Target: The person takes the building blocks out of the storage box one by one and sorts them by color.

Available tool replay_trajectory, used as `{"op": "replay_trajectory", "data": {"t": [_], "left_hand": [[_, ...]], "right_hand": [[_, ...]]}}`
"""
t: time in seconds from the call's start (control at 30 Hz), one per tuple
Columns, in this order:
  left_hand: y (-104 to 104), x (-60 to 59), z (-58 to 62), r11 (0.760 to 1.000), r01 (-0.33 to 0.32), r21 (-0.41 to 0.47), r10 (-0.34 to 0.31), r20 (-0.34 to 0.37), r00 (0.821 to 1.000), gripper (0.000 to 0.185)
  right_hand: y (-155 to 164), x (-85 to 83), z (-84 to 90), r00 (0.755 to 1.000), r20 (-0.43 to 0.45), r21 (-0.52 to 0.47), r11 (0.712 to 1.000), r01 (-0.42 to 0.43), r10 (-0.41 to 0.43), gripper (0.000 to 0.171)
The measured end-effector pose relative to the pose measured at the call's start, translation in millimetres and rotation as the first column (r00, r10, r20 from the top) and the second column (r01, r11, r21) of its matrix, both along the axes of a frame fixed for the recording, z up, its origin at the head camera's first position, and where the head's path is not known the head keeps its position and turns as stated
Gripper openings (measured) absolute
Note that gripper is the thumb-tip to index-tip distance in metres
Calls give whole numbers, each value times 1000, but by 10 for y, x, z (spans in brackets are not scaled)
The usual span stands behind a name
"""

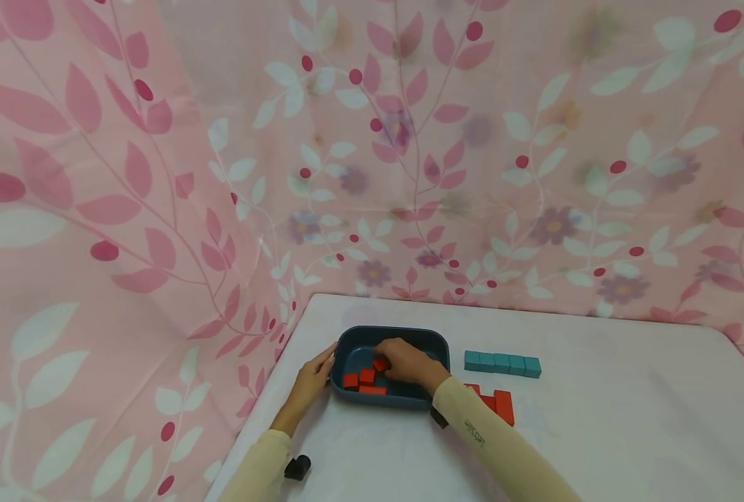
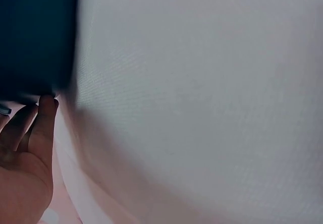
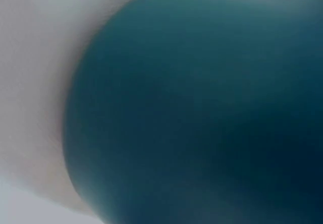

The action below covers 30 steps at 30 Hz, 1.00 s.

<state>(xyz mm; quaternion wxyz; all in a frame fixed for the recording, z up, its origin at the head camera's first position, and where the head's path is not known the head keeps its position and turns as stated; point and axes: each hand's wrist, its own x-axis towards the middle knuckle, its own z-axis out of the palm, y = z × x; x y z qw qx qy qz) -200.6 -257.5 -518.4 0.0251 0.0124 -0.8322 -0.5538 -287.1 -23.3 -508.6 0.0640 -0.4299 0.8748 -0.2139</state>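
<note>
Left hand point(image 1: 314, 377) lies flat with straight fingers against the left wall of the dark blue tray point(image 1: 431, 346), which sits near the table's point(image 1: 597, 432) back-left corner. Inside the tray, loose red blocks point(image 1: 359, 379); the right hand point(image 1: 407, 362) reaches in, pinching one red block point(image 1: 381, 364). Right of the tray, more red blocks point(image 1: 500, 404), and a teal row point(image 1: 502, 363). The sleeve's point(image 1: 503, 446) print is unreadable.

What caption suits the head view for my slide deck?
Right hand picks a red block from the blue tray; left hand steadies it.
</note>
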Motion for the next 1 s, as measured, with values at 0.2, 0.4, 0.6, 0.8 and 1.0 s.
{"op": "replay_trajectory", "data": {"t": [0.2, 0.4, 0.6, 0.8, 1.0], "left_hand": [[-66, -104, -225, 999, -37, -16, 37, 12, 999, 42], [-75, -119, -240, 999, -31, -13, 31, 16, 999, 42], [-74, -116, -237, 999, -31, -20, 31, 19, 999, 42], [-71, -104, -242, 999, -44, -27, 44, 2, 999, 42], [-64, -98, -227, 999, -42, -27, 42, -4, 999, 42]], "right_hand": [[-4, -13, -45, 1000, 6, 43, 999, 15, -16, 41], [-1, -15, -51, 1000, 21, 34, 999, 19, -19, 36], [52, -37, -75, 1000, -15, -24, 1000, -17, 17, 32], [145, -53, -73, 999, -36, -98, 995, -30, 27, 33], [270, -10, 36, 1000, 12, -149, 989, 23, -21, 34]]}}
